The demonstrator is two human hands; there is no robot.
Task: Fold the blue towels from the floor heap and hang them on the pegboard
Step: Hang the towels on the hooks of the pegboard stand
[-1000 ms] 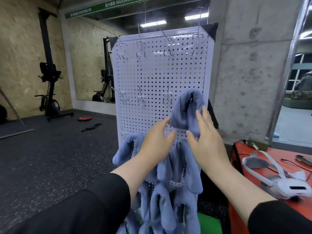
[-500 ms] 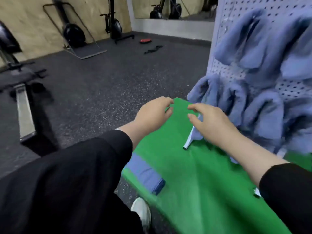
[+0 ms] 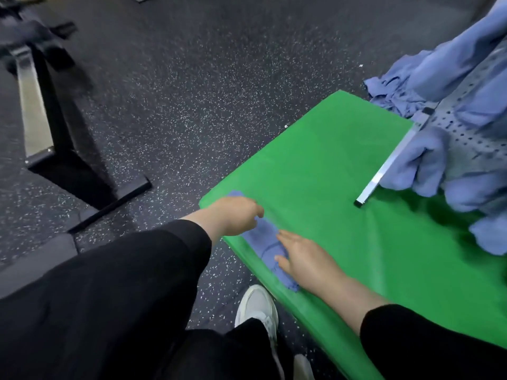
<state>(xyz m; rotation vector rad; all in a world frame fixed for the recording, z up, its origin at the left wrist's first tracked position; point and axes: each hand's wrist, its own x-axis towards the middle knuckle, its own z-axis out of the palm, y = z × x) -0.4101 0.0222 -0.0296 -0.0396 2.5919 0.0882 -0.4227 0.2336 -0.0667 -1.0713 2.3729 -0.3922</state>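
From the head camera, looking down: a folded blue towel point(image 3: 264, 244) lies on the near-left edge of a green mat point(image 3: 323, 171), which is spread on the floor. Its long axis follows that edge of the mat, running from far-left to near-right, so it passes beneath both hands.

The left hand point(image 3: 233, 216) is at the far end of the towel, knuckles up and fingers curled down onto the cloth. Whether they pinch it or only rest on it I cannot tell, since the fingertips are hidden and blurred. The right hand point(image 3: 300, 257) lies at the near end, fingers fairly straight and laid against the towel's side, the thumb touching the cloth; it looks open, not gripping. Both hands touch the towel, one at each end, so a lift would likely take it by its two ends.

The pegboard point(image 3: 463, 130) stands at the right on the mat, tilted in this view, with hung towels point(image 3: 419, 160) draped over it. More blue cloth, the heap point(image 3: 395, 91), lies behind it at the mat's far corner.

The floor point(image 3: 192, 91) is dark speckled rubber. A black machine base point(image 3: 82, 160) stands at left. A white shoe point(image 3: 256, 305) is set just beside the mat's near edge.
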